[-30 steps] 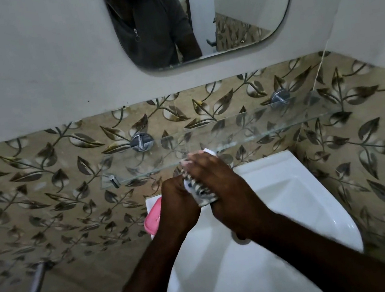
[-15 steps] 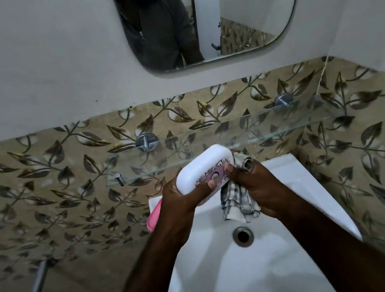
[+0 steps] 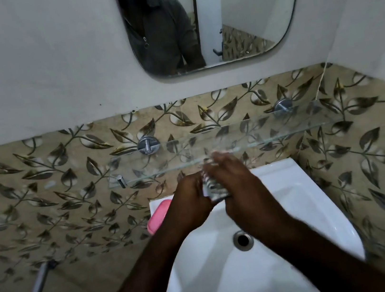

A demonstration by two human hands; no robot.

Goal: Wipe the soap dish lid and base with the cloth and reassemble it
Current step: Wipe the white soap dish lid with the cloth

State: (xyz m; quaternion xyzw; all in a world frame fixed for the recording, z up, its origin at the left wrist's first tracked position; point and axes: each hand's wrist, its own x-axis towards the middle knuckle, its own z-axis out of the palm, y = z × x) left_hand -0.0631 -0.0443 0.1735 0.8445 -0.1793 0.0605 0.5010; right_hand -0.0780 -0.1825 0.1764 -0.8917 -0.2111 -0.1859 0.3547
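Observation:
Both my hands meet over the back of the white sink (image 3: pixel 313 192). My left hand (image 3: pixel 189 201) is curled around the soap dish lid, which is almost wholly hidden between the hands. My right hand (image 3: pixel 237 184) presses the checked cloth (image 3: pixel 214 189) flat against it, fingers stretched up toward the glass shelf. Only a strip of cloth shows between the palms. The pink soap dish base (image 3: pixel 158 216) lies on the sink's back left corner, just left of my left wrist.
A glass shelf (image 3: pixel 272 134) on chrome pegs runs along the leaf-patterned tile wall right above my hands. The drain hole (image 3: pixel 243 239) sits below them. A mirror (image 3: pixel 205 19) hangs above. A chrome pipe (image 3: pixel 37 291) stands at lower left.
Half a second ago the white lid was lifted and plainly visible with the cloth hanging from my right hand. Now my right hand has closed over it with the cloth, hiding the lid.

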